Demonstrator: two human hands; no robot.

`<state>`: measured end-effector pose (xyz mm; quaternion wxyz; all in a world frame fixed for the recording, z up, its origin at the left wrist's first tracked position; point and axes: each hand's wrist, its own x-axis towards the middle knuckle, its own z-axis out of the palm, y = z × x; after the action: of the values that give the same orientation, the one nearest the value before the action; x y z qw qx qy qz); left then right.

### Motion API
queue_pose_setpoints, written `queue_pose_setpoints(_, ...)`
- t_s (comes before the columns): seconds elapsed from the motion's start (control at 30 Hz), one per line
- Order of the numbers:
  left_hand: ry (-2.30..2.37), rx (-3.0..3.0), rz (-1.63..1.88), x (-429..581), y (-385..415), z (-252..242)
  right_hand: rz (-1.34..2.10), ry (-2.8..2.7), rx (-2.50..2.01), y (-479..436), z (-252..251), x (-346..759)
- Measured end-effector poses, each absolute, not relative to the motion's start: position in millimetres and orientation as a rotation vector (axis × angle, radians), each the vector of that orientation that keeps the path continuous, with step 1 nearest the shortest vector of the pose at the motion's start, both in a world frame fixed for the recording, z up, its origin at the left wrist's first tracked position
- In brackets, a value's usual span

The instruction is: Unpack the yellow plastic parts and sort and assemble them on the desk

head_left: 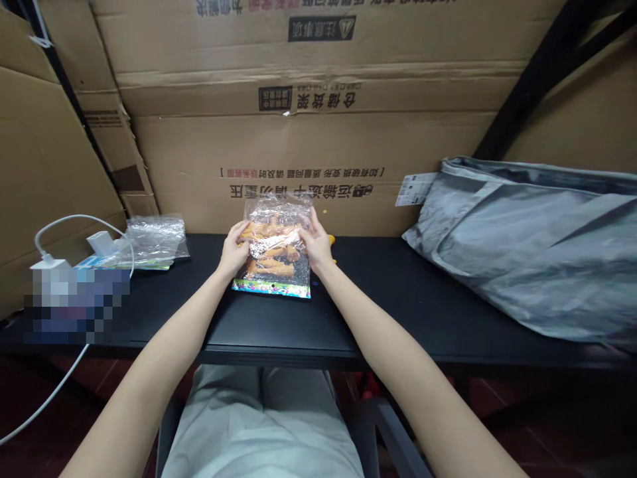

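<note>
A clear plastic bag (273, 249) with several orange pieces inside and a colourful printed strip along its near edge lies on the black table (388, 305), its far end lifted. My left hand (233, 249) grips the bag's left side, fingers curled round the plastic. My right hand (314, 242) grips the right side the same way. Both forearms reach straight forward from the bottom of the view.
A pile of empty clear bags (154, 240) lies at the left, next to a white charger with its cable (99, 242). A large grey plastic mailer (537, 245) fills the right of the table. Cardboard boxes (308, 133) stand behind.
</note>
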<state>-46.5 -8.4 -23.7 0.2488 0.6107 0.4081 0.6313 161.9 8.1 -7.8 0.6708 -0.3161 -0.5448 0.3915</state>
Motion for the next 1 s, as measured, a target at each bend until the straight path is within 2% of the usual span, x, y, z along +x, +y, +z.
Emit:
queue_pose_setpoints(0.2, 1.116, 1.620, 1.714, -48, -10, -22, 0.817, -1.236, -0.723, 14, -9, 163)
queue_pose_setpoints(0.43, 1.060, 1.577, 1.661, -47, -10, -21, 0.946, -1.198, -0.738, 16, -10, 165)
queue_pose_setpoints(1.0, 1.078, 1.432, 1.625, -45, -21, -7, 0.978, -1.240, -0.715, 9, -5, 164)
